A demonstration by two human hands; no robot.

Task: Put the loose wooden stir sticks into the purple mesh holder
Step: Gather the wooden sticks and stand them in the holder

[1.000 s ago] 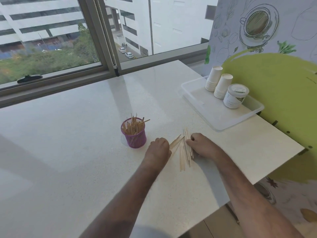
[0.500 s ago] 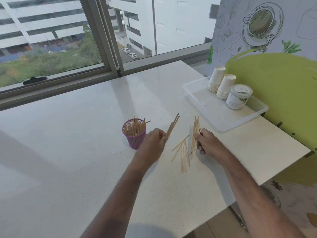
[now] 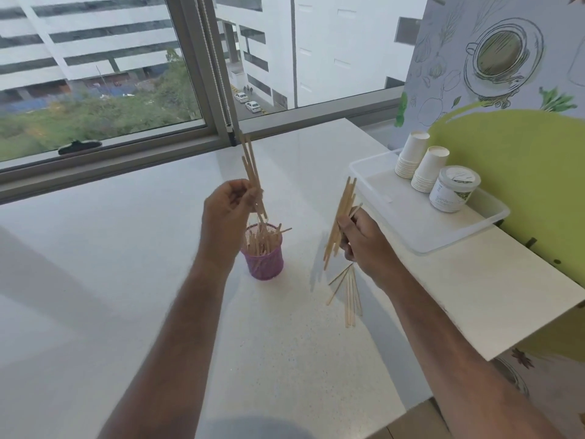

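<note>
Head view: left hand (image 3: 226,213) pinches a few stir sticks (image 3: 251,172), near upright, lower tips right over the mouth of the purple mesh holder (image 3: 262,256). Holder stands on the white worktop (image 3: 126,280), already packed with sticks, just right of the left wrist. Right hand (image 3: 364,240) grips a second bundle (image 3: 340,220), tilted, off the surface, right of the holder. Loose sticks (image 3: 349,294) lie flat on worktop below right hand. Clear tray (image 3: 395,213) far right holds paper cups (image 3: 421,166) and a tub (image 3: 454,188).

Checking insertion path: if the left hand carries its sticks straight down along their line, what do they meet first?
Likely the sticks already standing in the purple mesh holder; the left hand holds its bundle right above the rim.
</note>
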